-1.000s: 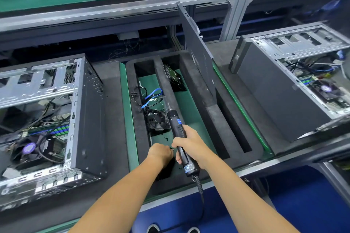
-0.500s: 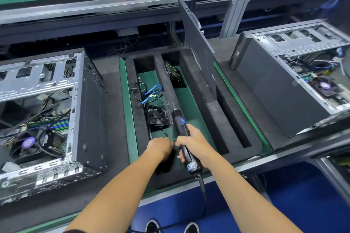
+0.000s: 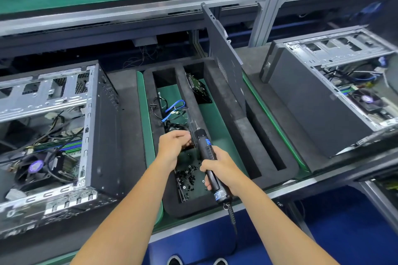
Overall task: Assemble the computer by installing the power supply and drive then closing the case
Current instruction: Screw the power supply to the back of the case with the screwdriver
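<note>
My right hand [image 3: 219, 168] grips a black electric screwdriver [image 3: 204, 146] with a blue label, its tip pointing away from me over the foam tray [image 3: 237, 127]. My left hand [image 3: 174, 144] is raised beside the driver's tip, fingertips bunched as if pinching a small screw; the screw itself is hidden. Loose black screws [image 3: 187, 176] lie in the tray's near pocket. A drive [image 3: 197, 88] leans in the far pocket. The dark side panel [image 3: 224, 56] stands upright in a tray slot. An open computer case [image 3: 101, 125] lies at my left.
A second open case [image 3: 312, 103] lies on the right. A blue cable [image 3: 174, 107] and black wires sit in the tray's left channel, with a fan partly behind my left hand. The driver's cord [image 3: 232, 217] hangs over the bench edge.
My left hand has lifted out of the screw pocket and moved up to the driver's tip. The right hand still holds the driver, shifted slightly with the view.
</note>
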A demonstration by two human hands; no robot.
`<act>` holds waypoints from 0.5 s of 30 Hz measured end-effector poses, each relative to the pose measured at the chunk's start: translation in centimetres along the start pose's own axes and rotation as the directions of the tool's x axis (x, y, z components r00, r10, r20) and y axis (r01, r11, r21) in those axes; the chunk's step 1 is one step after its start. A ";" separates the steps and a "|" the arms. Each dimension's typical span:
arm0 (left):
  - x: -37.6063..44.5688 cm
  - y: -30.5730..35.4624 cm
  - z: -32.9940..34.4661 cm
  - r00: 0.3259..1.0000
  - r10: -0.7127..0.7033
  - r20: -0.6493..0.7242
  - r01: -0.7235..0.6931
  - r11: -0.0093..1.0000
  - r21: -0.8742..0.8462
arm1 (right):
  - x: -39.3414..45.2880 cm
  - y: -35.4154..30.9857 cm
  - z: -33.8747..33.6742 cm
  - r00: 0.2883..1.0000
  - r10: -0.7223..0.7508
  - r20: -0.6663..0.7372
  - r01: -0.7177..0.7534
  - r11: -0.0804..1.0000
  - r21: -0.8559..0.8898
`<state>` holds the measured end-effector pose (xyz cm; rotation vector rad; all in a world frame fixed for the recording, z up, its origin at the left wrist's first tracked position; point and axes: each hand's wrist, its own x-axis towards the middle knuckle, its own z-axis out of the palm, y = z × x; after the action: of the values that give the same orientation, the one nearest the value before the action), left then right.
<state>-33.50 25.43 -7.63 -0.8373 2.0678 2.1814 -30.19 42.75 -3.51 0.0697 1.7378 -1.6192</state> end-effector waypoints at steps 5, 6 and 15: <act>0.8 2.1 -1.1 1.000 -0.031 -0.004 0.029 0.975 -0.221 | -0.3 0.0 0.8 0.997 -0.008 0.072 0.010 1.000 -0.028; 0.8 2.4 -1.2 0.999 -0.032 -0.006 0.030 0.975 -0.221 | -0.4 -0.1 1.0 0.996 -0.014 0.083 0.018 0.999 -0.038; 0.4 3.2 -2.0 0.998 -0.066 -0.006 0.062 0.958 -0.280 | -0.8 -0.3 1.8 0.990 -0.041 0.138 0.052 0.996 -0.074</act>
<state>-34.25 23.03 -4.81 -0.9292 1.7338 2.4750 -28.92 41.50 -2.68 -0.1168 1.7063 -1.5506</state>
